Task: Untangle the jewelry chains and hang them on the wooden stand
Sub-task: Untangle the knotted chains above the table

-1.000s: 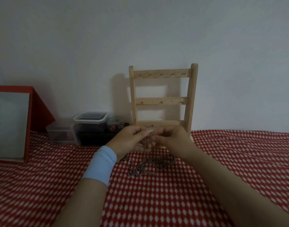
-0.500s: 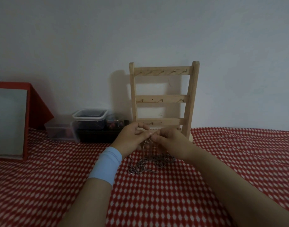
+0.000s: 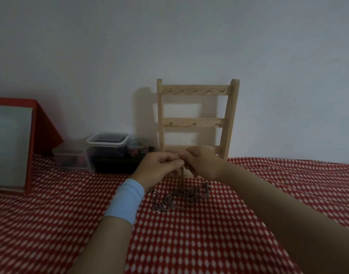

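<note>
We saw the tangled jewelry chains (image 3: 179, 196) heaped on the red-and-white checked surface (image 3: 189, 244), with one thin strand rising from the heap to the hands just above it. The left hand (image 3: 158, 167) and right hand (image 3: 203, 163) met fingertip to fingertip, the fingers of both curled and pinching that strand between them. A light blue wristband (image 3: 125, 202) sat on the left wrist. Directly behind the hands the wooden stand (image 3: 197, 91) stood upright against the wall, its hooked rungs bare. Left of it we noted stacked plastic containers (image 3: 107, 139) and a red-framed mirror (image 3: 9, 147).
</note>
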`<state>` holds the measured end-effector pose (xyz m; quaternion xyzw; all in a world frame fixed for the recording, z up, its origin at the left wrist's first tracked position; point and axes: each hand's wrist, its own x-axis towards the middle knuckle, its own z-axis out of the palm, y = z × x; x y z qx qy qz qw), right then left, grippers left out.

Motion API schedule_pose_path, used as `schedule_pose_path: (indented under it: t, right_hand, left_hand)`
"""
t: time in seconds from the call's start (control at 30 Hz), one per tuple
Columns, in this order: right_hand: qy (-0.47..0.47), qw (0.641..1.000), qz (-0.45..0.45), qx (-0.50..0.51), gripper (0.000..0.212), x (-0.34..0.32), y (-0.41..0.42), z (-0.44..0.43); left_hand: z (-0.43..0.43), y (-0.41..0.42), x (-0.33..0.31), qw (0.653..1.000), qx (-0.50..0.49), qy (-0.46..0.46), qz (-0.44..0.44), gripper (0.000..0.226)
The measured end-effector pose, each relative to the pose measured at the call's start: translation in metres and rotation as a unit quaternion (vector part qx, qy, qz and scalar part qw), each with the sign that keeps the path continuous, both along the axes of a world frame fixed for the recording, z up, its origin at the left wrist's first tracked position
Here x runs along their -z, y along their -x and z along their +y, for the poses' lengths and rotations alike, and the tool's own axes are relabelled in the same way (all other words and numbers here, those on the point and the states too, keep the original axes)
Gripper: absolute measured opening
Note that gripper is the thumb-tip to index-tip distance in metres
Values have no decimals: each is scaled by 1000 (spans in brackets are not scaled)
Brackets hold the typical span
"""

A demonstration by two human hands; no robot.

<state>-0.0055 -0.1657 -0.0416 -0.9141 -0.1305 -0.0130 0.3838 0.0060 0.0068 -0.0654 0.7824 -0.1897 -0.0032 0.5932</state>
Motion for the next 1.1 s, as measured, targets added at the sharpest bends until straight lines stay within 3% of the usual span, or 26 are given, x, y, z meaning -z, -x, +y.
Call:
schedule_pose_path:
  t: [0.17, 0.33, 0.5, 0.63, 0.77, 0.87, 1.0, 1.1]
  right_hand:
    - [-4, 1000, -2, -17, 40, 1, -5, -6]
    - [-6, 994, 83, -65, 42, 1, -11, -12]
    - [-18, 999, 31, -37, 39, 6, -15, -21]
    - [-104, 994, 32, -5, 32, 17, -14, -23]
    - [-184, 977, 101, -21, 39, 19, -12, -24]
    - [-207, 970, 127, -24, 37, 20, -11, -21]
    - [-212, 972, 101, -31, 41, 18, -10, -19]
    - [-239, 968, 74, -27, 32, 18, -11, -19]
  left_hand:
    - [1, -2, 2, 999, -16, -23, -34, 11]
    - [7, -7, 2, 986, -22, -137, -89, 19]
    - [5, -11, -7, 970, 35, -231, -67, 21]
    - [-4, -19, -16, 948, 60, -310, -42, 19]
    - [-8, -21, -18, 985, 69, -160, 17, 22]
    - [-6, -18, -10, 991, 59, -119, 17, 25]
    - [-3, -20, 5, 997, 62, -30, 43, 21]
    - [-2, -24, 13, 999, 25, -17, -21, 7]
